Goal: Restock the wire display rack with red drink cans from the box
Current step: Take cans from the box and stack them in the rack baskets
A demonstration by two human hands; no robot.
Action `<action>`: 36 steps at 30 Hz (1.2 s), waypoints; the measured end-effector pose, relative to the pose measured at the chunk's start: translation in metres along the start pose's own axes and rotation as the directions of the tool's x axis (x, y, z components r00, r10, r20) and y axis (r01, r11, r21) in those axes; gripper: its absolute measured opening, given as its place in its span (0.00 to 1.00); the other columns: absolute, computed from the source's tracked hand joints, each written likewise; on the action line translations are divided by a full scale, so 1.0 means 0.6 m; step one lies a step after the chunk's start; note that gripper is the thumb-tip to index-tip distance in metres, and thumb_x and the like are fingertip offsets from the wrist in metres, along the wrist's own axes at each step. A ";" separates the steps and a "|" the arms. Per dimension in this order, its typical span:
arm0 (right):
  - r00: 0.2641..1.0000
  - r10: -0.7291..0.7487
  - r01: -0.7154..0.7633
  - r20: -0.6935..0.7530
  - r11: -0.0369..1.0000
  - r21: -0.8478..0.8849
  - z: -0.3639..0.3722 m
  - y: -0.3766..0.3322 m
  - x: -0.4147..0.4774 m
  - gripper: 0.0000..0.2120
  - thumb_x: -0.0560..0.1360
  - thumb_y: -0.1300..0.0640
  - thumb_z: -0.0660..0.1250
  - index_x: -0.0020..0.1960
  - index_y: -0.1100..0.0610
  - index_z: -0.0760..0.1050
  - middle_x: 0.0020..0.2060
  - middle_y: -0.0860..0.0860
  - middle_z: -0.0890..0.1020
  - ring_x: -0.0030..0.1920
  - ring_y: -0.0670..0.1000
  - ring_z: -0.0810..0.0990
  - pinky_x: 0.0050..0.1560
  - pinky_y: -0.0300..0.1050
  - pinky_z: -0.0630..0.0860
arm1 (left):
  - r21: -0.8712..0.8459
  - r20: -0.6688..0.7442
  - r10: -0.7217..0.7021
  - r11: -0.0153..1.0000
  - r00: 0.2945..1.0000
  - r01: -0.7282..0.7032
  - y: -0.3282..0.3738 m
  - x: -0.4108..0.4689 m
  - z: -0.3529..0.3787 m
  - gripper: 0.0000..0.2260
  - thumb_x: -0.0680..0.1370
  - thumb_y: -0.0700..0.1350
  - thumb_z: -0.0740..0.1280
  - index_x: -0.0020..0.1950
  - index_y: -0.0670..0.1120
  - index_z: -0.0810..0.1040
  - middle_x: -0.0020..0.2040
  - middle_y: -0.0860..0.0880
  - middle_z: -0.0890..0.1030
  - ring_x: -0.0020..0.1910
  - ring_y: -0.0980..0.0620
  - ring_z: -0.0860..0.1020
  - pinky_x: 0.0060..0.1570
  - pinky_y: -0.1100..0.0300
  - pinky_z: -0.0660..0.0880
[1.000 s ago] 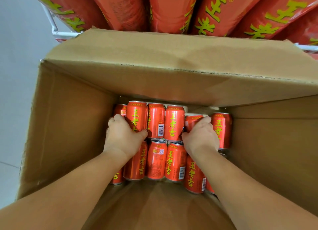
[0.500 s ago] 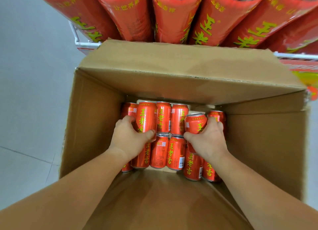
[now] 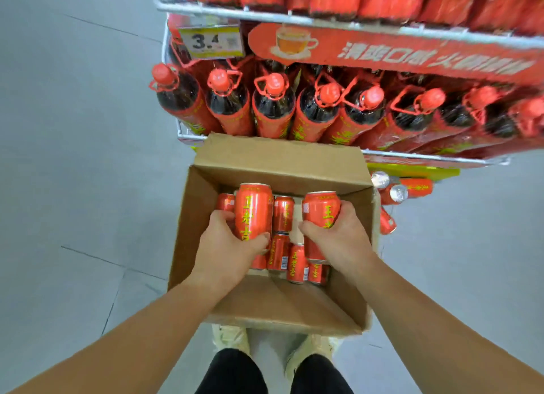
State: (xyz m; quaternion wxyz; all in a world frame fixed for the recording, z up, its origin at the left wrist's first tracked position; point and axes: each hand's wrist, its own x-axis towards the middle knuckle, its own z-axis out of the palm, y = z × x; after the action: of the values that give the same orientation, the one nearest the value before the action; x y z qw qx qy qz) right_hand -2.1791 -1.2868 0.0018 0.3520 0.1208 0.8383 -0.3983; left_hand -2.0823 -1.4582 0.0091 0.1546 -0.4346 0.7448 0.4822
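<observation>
My left hand (image 3: 226,246) is curled round a can (image 3: 253,211) and my right hand (image 3: 343,237) round a second can (image 3: 321,209), both upright above the box (image 3: 194,231), where more cans (image 3: 283,214) lie. The box sits on the floor (image 3: 73,187) just in front of the rack (image 3: 323,21), below a row of bottles (image 3: 273,105).

Wearer seen from above. Left hand (image 3: 226,246) and right hand (image 3: 338,234): bare. Left forearm (image 3: 132,329) and right forearm (image 3: 435,320): bare as far as the lower corners of the view. Legs: black trousers (image 3: 232,373), plain fabric, cut off by the bottom edge. Feet: pale cream shoes, left shoe (image 3: 231,336) and right shoe (image 3: 312,349), rounded toes; finer detail is blurred.
</observation>
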 end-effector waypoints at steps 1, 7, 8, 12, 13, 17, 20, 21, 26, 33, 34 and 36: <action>1.000 -0.017 0.017 -0.010 1.000 0.006 -0.014 -0.021 -0.021 0.23 0.70 0.49 0.77 0.58 0.51 0.68 0.44 0.44 0.77 0.42 0.39 0.75 0.37 0.36 0.69 | -0.005 -0.015 0.027 1.000 1.000 -0.027 0.024 -0.020 -0.014 0.27 0.70 0.51 0.79 0.62 0.52 0.67 0.48 0.60 0.75 0.44 0.65 0.75 0.37 0.72 0.67; 0.996 -0.063 0.068 -0.070 0.995 0.073 -0.109 -0.166 -0.151 0.22 0.67 0.45 0.76 0.56 0.48 0.71 0.46 0.47 0.80 0.47 0.49 0.80 0.51 0.49 0.77 | -0.041 -0.109 0.161 0.985 0.981 -0.167 0.176 -0.133 -0.116 0.25 0.68 0.46 0.81 0.57 0.53 0.69 0.46 0.59 0.77 0.42 0.68 0.78 0.39 0.74 0.69; 0.994 -0.075 0.081 -0.075 0.993 0.080 -0.126 -0.192 -0.174 0.21 0.66 0.45 0.75 0.55 0.47 0.71 0.46 0.47 0.81 0.47 0.50 0.81 0.52 0.50 0.78 | -0.048 -0.119 0.181 0.981 0.976 -0.188 0.205 -0.154 -0.136 0.25 0.68 0.44 0.80 0.55 0.53 0.69 0.44 0.61 0.76 0.39 0.70 0.77 0.37 0.76 0.69; 0.985 -0.143 0.155 -0.097 0.979 0.133 -0.202 -0.302 -0.267 0.20 0.67 0.48 0.73 0.55 0.44 0.69 0.44 0.47 0.81 0.45 0.51 0.82 0.53 0.56 0.79 | -0.034 -0.099 0.284 0.957 0.954 -0.288 0.318 -0.226 -0.217 0.19 0.68 0.42 0.79 0.43 0.57 0.72 0.38 0.58 0.79 0.34 0.67 0.77 0.33 0.77 0.69; 0.982 -0.162 0.176 -0.098 0.973 0.151 -0.221 -0.329 -0.291 0.20 0.69 0.52 0.73 0.57 0.46 0.69 0.44 0.48 0.81 0.45 0.50 0.81 0.52 0.54 0.79 | -0.036 -0.103 0.301 0.951 0.948 -0.306 0.342 -0.245 -0.238 0.17 0.67 0.43 0.79 0.43 0.57 0.74 0.38 0.56 0.81 0.34 0.64 0.79 0.32 0.75 0.69; 0.955 -0.254 0.281 -0.154 0.939 0.196 -0.293 -0.432 -0.392 0.18 0.72 0.56 0.72 0.58 0.48 0.69 0.45 0.49 0.80 0.43 0.49 0.81 0.41 0.45 0.75 | -0.045 -0.131 0.386 0.918 0.913 -0.394 0.443 -0.328 -0.323 0.14 0.66 0.44 0.80 0.44 0.53 0.77 0.38 0.52 0.84 0.37 0.60 0.80 0.32 0.72 0.72; 0.929 -0.305 0.344 -0.210 0.921 0.185 -0.343 -0.512 -0.469 0.19 0.72 0.54 0.72 0.59 0.49 0.68 0.45 0.48 0.80 0.42 0.48 0.80 0.37 0.41 0.73 | -0.039 -0.139 0.472 0.876 0.871 -0.481 0.523 -0.399 -0.387 0.15 0.66 0.46 0.80 0.44 0.55 0.77 0.40 0.53 0.83 0.36 0.61 0.80 0.31 0.71 0.71; 0.918 -0.319 0.364 -0.234 0.914 0.182 -0.359 -0.538 -0.495 0.21 0.72 0.54 0.72 0.61 0.50 0.67 0.45 0.48 0.80 0.43 0.48 0.80 0.39 0.42 0.74 | -0.044 -0.142 0.496 0.861 0.857 -0.506 0.548 -0.422 -0.406 0.15 0.66 0.45 0.80 0.44 0.55 0.77 0.40 0.53 0.83 0.36 0.61 0.80 0.30 0.72 0.71; 0.838 -0.406 0.480 -0.364 0.866 0.139 -0.434 -0.651 -0.604 0.25 0.72 0.51 0.72 0.65 0.54 0.68 0.49 0.49 0.81 0.48 0.50 0.81 0.50 0.47 0.75 | -0.048 -0.178 0.608 0.780 0.774 -0.624 0.667 -0.524 -0.491 0.12 0.67 0.44 0.79 0.44 0.54 0.78 0.37 0.55 0.82 0.32 0.63 0.79 0.28 0.73 0.70; 0.695 -0.516 0.630 -0.502 0.772 0.079 -0.541 -0.761 -0.721 0.22 0.73 0.53 0.73 0.62 0.53 0.66 0.47 0.46 0.78 0.47 0.49 0.79 0.47 0.43 0.69 | -0.021 -0.241 0.729 0.656 0.641 -0.754 0.805 -0.621 -0.561 0.10 0.67 0.45 0.78 0.44 0.50 0.80 0.36 0.52 0.84 0.33 0.60 0.81 0.27 0.72 0.70; 0.676 -0.525 0.647 -0.518 0.758 0.076 -0.557 -0.773 -0.732 0.22 0.73 0.54 0.73 0.61 0.53 0.66 0.47 0.45 0.78 0.48 0.49 0.78 0.48 0.42 0.69 | -0.014 -0.248 0.744 0.638 0.620 -0.770 0.824 -0.632 -0.567 0.11 0.67 0.45 0.78 0.45 0.50 0.80 0.36 0.52 0.84 0.34 0.60 0.81 0.27 0.72 0.70; 0.641 -0.539 0.670 -0.547 0.740 0.055 -0.589 -0.796 -0.752 0.22 0.73 0.54 0.73 0.61 0.53 0.67 0.47 0.45 0.78 0.47 0.48 0.78 0.48 0.42 0.69 | -0.008 -0.254 0.778 0.592 0.574 -0.806 0.862 -0.654 -0.575 0.11 0.67 0.44 0.78 0.46 0.49 0.81 0.36 0.52 0.84 0.35 0.60 0.81 0.28 0.72 0.71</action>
State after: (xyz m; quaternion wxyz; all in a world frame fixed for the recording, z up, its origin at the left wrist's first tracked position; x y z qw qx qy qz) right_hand -2.2578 -1.2976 0.7434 -0.0493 -0.0271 0.8323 -0.5515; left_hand -2.2038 -1.4758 0.7340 -0.1893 -0.1151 0.8415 0.4928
